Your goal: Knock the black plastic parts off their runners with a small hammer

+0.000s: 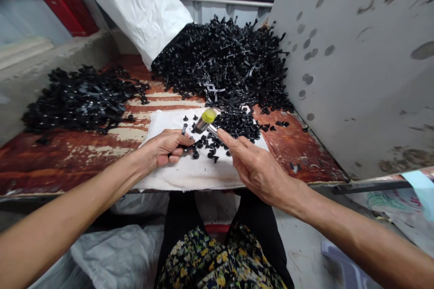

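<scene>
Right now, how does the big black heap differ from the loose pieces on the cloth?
The heap of black plastic parts is large and tangled, with pieces joined on strips; the loose pieces are fewer and separate. The heap lies mostly on the worn red board, the loose pieces on the cloth. Both are black plastic.

Your head-worn camera looks forward and down from above your lap (217,257), facing the paint-worn wooden board (291,144) at close range, so your left hand (162,148) and right hand (261,170) sit near mid-frame, with your forearms (68,203) entering from both lower corners.
</scene>
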Demonstrator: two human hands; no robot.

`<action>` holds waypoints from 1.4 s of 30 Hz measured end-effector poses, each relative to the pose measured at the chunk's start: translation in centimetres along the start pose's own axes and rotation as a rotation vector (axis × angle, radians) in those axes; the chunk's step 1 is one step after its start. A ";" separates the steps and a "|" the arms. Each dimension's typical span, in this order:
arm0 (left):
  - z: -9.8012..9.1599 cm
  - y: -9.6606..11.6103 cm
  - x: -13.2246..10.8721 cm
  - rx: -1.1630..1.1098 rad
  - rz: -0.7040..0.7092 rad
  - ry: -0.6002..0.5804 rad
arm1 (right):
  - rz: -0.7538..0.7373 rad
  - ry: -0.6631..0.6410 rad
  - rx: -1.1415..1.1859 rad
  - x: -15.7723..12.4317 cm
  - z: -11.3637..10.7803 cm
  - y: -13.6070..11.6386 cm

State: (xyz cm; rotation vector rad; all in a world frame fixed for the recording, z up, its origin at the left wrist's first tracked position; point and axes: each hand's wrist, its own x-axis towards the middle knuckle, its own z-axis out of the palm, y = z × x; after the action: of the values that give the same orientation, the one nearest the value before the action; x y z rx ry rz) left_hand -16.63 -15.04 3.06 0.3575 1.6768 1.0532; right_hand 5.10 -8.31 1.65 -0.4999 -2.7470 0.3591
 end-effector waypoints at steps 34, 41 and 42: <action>-0.6 0.1 -0.5 0.021 0.065 0.010 | -0.022 0.176 0.156 -0.6 0.2 1.2; -1.6 0.9 0.3 0.173 0.191 -0.068 | 0.333 0.289 0.580 -1.1 1.5 2.4; -1.8 1.0 0.6 0.189 0.203 -0.076 | 0.367 0.286 0.622 -1.3 1.8 2.5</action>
State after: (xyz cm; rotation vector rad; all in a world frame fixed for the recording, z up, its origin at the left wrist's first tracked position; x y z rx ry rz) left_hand -18.69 -14.90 3.49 0.6942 1.7015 1.0164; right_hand 6.37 -6.82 -1.06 -0.7980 -2.1045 1.0881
